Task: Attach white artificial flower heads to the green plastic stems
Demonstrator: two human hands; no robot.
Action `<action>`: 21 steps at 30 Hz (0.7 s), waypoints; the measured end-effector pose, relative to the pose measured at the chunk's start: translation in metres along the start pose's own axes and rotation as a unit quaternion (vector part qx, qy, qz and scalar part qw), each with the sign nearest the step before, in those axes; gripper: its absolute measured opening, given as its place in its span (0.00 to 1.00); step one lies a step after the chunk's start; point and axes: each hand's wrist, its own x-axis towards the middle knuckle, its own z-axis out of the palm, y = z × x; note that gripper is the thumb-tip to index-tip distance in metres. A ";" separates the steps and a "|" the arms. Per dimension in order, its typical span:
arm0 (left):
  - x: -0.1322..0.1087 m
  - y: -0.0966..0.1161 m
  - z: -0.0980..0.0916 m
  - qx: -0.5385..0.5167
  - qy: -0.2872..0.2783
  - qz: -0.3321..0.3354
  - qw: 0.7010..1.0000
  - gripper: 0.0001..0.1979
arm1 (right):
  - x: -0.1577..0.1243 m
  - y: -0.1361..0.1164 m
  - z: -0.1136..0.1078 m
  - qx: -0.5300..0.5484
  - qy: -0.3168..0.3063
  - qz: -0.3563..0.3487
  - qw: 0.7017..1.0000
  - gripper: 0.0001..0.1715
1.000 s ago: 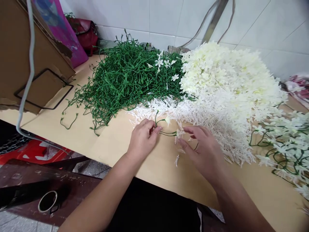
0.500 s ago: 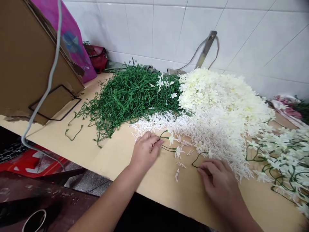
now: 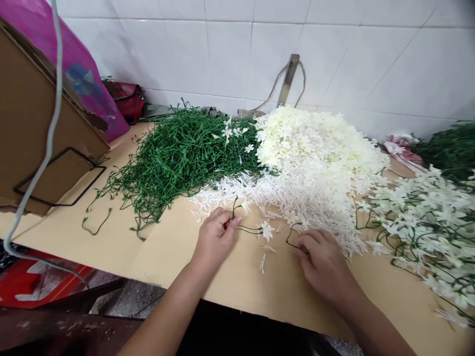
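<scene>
My left hand [image 3: 218, 236], closed in a pinch, grips green plastic stems with white artificial flowers [image 3: 266, 230] at their ends, pointing right. Over the table's right half my right hand [image 3: 322, 257] pinches a bent green stem [image 3: 288, 237]; its upper end reaches toward the white pile. A few loose white sticks [image 3: 262, 263] lie between the hands. Behind them spreads a heap of thin white sticks [image 3: 315, 202]. Beyond that are a mound of cream-white flower heads [image 3: 315, 141] and, to its left, a pile of green stems [image 3: 189, 148].
Flowers joined to green stems [image 3: 434, 217] lie heaped at the right, with more green stems [image 3: 449, 148] behind. At the left stand a cardboard box [image 3: 33, 133] and a black wire frame [image 3: 89, 185], crossed by a grey cable [image 3: 51, 133]. A tiled wall [image 3: 178, 54] closes the back.
The view has swung to the right, so everything sits further left. My left hand still holds its flower stems, and my right hand keeps its pinch on the bent stem.
</scene>
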 end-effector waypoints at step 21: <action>0.002 0.049 0.025 -0.229 -0.171 -0.090 0.954 0.10 | 0.044 0.036 -0.095 0.052 0.009 0.061 0.997 0.10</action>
